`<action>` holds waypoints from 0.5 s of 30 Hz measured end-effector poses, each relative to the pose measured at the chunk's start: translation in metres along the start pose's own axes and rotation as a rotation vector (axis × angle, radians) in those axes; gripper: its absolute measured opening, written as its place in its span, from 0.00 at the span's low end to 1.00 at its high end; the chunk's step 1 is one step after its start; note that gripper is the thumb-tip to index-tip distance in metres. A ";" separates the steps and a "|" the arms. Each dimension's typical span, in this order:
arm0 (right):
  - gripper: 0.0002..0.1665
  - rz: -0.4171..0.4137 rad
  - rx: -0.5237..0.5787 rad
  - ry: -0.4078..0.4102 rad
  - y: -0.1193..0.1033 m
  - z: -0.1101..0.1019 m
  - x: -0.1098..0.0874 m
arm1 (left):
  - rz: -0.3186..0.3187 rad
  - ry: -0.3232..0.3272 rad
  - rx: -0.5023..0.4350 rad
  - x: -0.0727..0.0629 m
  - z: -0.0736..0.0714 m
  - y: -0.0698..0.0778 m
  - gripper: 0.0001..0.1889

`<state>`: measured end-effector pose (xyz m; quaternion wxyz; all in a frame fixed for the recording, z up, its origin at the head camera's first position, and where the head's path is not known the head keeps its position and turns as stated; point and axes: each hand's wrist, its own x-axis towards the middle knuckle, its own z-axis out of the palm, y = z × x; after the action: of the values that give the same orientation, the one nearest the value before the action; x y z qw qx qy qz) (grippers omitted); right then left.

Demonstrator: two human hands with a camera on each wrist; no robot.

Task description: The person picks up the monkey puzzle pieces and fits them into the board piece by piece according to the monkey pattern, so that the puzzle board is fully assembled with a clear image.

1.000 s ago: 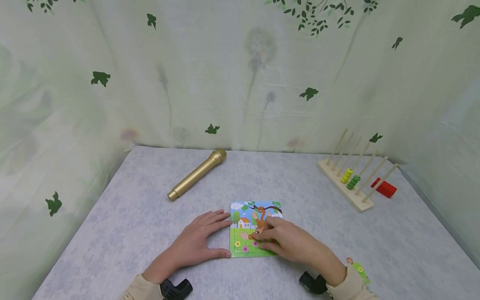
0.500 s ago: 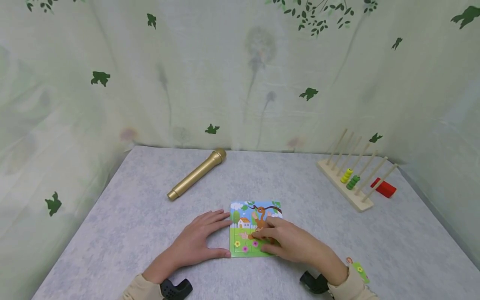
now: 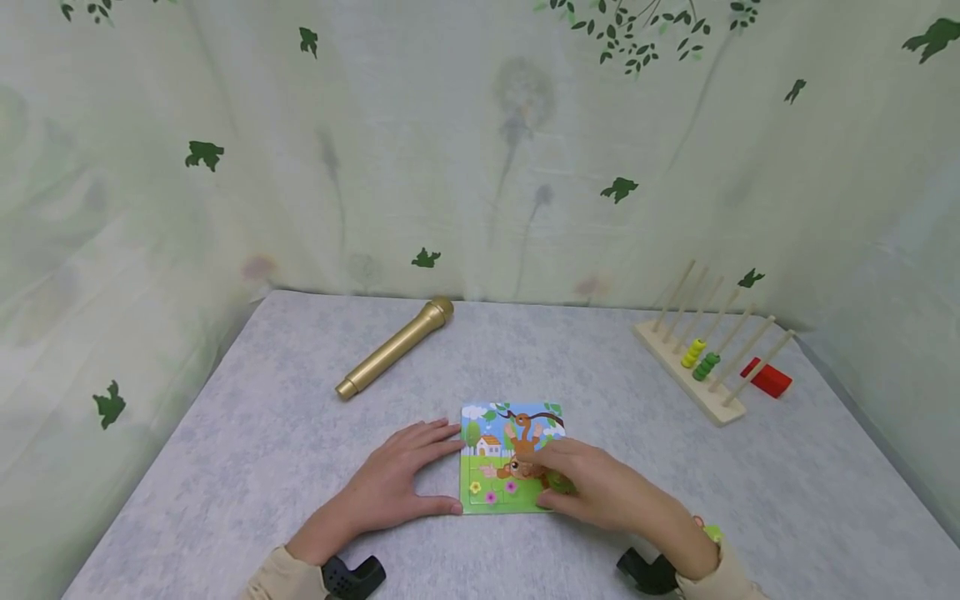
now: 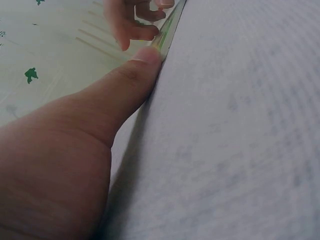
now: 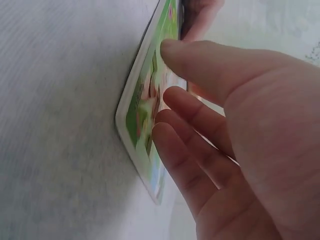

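Note:
A square picture puzzle (image 3: 491, 475) lies flat on the table, showing a monkey hanging from a branch, a house and flowers. My left hand (image 3: 412, 475) rests at its left side, thumb and fingertips along the edge; in the left wrist view the thumb (image 4: 135, 70) presses the border. My right hand (image 3: 600, 483) hovers over the lower right of the puzzle. In the right wrist view, its loosely bent fingers (image 5: 175, 145) stand apart from the thumb, nothing between them. A darker green patch (image 5: 132, 117) shows near that corner. A loose puzzle piece (image 3: 713, 532) is partly hidden by the right forearm.
A gold microphone (image 3: 393, 350) lies at the back left. On the right stands a wooden peg rack (image 3: 686, 375) with yellow beads (image 3: 693, 353) and green beads (image 3: 706, 367). Behind it lies a red block (image 3: 768, 379). A printed curtain (image 3: 465, 167) encloses the table.
My right hand has moved slightly right over the puzzle, uncovering the monkey's face. The right forearm now covers more of the loose piece. The left hand stays put.

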<state>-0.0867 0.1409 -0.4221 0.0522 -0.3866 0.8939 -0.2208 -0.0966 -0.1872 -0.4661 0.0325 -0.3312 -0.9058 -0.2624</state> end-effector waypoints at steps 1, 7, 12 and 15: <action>0.29 0.014 0.006 -0.002 0.000 -0.001 -0.001 | -0.002 0.000 -0.001 0.000 0.000 0.000 0.43; 0.34 0.055 0.009 0.012 -0.002 -0.009 -0.013 | 0.002 0.001 -0.002 0.000 0.000 0.000 0.42; 0.37 0.060 0.011 0.043 0.001 -0.015 -0.023 | -0.003 0.001 -0.002 0.000 0.000 0.000 0.43; 0.39 0.039 0.014 0.072 0.004 -0.017 -0.030 | -0.004 -0.002 0.000 0.000 0.000 0.000 0.43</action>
<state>-0.0728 0.1712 -0.4109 0.0272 -0.3608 0.9009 -0.2398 -0.0966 -0.1875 -0.4663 0.0313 -0.3298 -0.9064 -0.2619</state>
